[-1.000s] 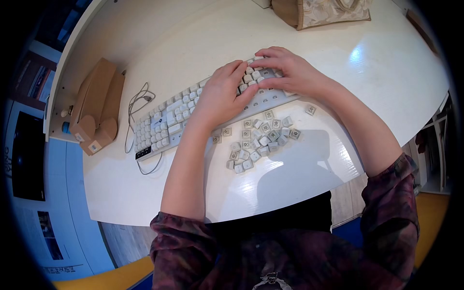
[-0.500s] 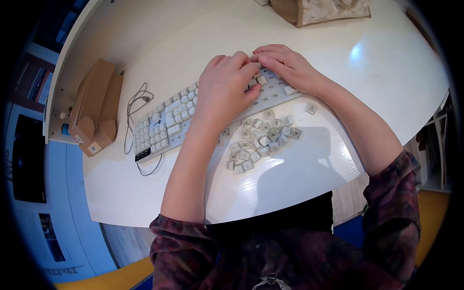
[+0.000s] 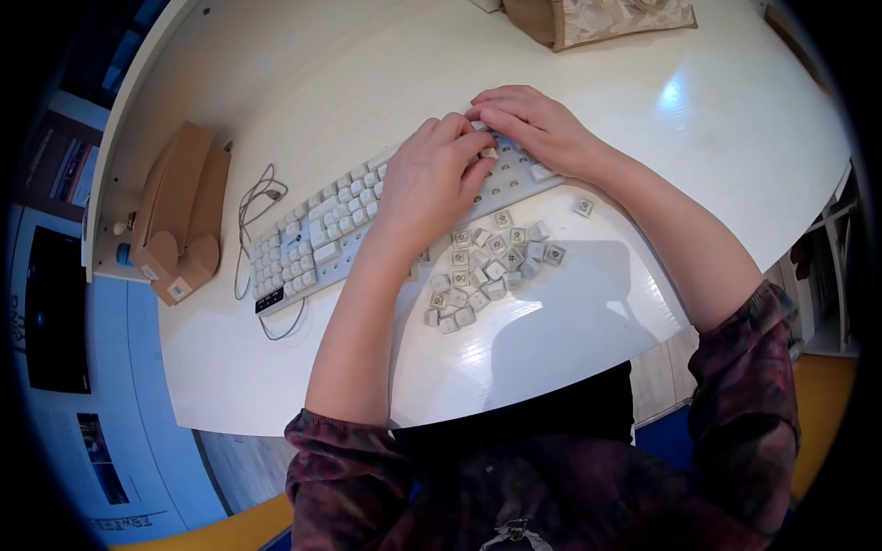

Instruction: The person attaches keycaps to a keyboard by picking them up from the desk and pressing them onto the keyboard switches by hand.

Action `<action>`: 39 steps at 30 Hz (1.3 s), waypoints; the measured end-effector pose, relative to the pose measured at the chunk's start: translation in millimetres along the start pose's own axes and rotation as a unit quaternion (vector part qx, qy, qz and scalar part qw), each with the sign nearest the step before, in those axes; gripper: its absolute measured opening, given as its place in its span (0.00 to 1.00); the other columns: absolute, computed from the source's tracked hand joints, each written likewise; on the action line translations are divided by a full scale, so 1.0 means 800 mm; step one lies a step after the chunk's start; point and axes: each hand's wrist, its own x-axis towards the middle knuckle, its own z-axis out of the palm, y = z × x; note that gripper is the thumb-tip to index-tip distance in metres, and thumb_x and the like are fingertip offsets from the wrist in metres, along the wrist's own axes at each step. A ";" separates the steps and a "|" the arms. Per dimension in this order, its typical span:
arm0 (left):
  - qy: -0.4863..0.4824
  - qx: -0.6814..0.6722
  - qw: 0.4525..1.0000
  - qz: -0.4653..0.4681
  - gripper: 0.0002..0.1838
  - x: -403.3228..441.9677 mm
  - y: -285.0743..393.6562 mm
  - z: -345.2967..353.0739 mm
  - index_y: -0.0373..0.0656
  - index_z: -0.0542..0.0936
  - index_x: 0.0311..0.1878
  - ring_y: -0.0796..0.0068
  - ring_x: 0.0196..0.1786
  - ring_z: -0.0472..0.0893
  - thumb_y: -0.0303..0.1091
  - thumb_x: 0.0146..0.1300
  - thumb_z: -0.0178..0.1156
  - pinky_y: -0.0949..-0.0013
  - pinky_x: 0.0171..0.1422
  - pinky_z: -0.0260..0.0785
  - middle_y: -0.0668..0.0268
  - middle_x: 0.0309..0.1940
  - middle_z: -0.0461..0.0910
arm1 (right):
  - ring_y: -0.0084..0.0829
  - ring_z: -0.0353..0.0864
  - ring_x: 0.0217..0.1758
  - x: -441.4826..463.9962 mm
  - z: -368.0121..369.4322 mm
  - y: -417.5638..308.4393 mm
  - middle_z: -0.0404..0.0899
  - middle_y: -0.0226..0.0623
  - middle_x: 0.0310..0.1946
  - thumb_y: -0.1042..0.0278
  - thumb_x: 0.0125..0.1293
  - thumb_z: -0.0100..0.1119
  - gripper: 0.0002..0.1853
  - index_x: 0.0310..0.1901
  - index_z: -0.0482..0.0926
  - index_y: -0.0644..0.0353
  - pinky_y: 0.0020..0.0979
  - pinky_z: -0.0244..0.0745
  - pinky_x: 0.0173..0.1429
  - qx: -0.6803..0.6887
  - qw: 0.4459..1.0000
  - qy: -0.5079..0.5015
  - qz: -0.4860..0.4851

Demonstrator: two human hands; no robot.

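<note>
Off-white keyboard (image 3: 524, 188) lies flat on the white table (image 3: 257, 386), and from where I stand the person has both hands over its far right part. The fingers seem to be working at individual keys, a step that calls for fine, steady contact with one small cap among close neighbours. The left hand (image 3: 427, 174) is curled, its thumb and forefinger near one another by a cap; whether they pinch it I can't tell. The right hand (image 3: 547, 133) arches in from the right, fingers bent at the far edge, their tips partly hidden, so its grip can't be told either. The keyboard's long axis slants from near left to far right, with a black strip (image 3: 269, 301) at the near left corner; its top edge seems to face the person. Bare key positions show along the near side and the right end. Loose keycaps (image 3: 496, 246) lie in a cluster just nearer than the keyboard, and one single keycap (image 3: 583, 208) sits apart to the right. Left of it all are a cable (image 3: 246, 216) and a cardboard box (image 3: 175, 211).
</note>
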 end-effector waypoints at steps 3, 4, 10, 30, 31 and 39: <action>-0.010 -0.029 1.000 0.003 0.09 0.001 -0.005 0.003 0.40 0.82 0.46 0.60 0.50 0.78 0.33 0.66 0.63 0.59 0.54 0.72 0.62 0.43 0.79 | 0.41 0.75 0.61 0.000 0.001 0.002 0.83 0.36 0.53 0.53 0.77 0.46 0.21 0.50 0.84 0.60 0.38 0.67 0.67 -0.006 1.000 0.003 -0.007; -0.014 -0.040 0.999 0.005 0.10 0.002 -0.007 0.007 0.40 0.81 0.46 0.58 0.49 0.78 0.33 0.66 0.63 0.59 0.54 0.71 0.61 0.42 0.79 | 0.41 0.75 0.60 -0.001 0.003 0.004 0.83 0.36 0.52 0.53 0.77 0.46 0.21 0.49 0.84 0.60 0.38 0.68 0.67 -0.003 1.000 0.008 -0.009; 0.028 -0.076 0.996 0.028 0.10 0.000 -0.017 0.024 0.40 0.78 0.44 0.55 0.46 0.75 0.35 0.66 0.64 0.58 0.55 0.68 0.60 0.38 0.76 | 0.42 0.77 0.56 0.001 0.001 0.002 0.85 0.36 0.48 0.55 0.77 0.47 0.19 0.46 0.84 0.60 0.38 0.68 0.65 -0.012 1.000 0.009 -0.020; 0.090 0.022 0.989 -0.114 0.33 0.001 -0.006 0.044 0.37 0.71 0.64 0.48 0.64 0.72 0.48 0.62 0.66 0.47 0.70 0.59 0.54 0.57 0.76 | 0.42 0.76 0.62 0.000 0.004 0.006 0.83 0.37 0.55 0.53 0.76 0.50 0.19 0.53 0.85 0.58 0.39 0.70 0.67 -0.034 0.999 0.008 -0.010; 0.064 0.014 0.990 -0.126 0.35 0.002 -0.006 0.044 0.37 0.70 0.66 0.46 0.67 0.70 0.50 0.62 0.64 0.42 0.73 0.56 0.53 0.60 0.75 | 0.42 0.76 0.62 -0.001 0.004 0.006 0.83 0.37 0.56 0.53 0.76 0.50 0.20 0.53 0.85 0.58 0.39 0.70 0.67 -0.031 0.999 0.010 -0.006; 0.023 0.006 0.991 -0.130 0.34 0.005 -0.004 0.044 0.36 0.69 0.67 0.42 0.69 0.69 0.48 0.65 0.60 0.32 0.74 0.51 0.52 0.63 0.75 | 0.42 0.75 0.63 -0.001 0.005 0.011 0.83 0.38 0.57 0.53 0.76 0.51 0.20 0.53 0.84 0.59 0.39 0.69 0.68 -0.036 0.999 0.007 -0.010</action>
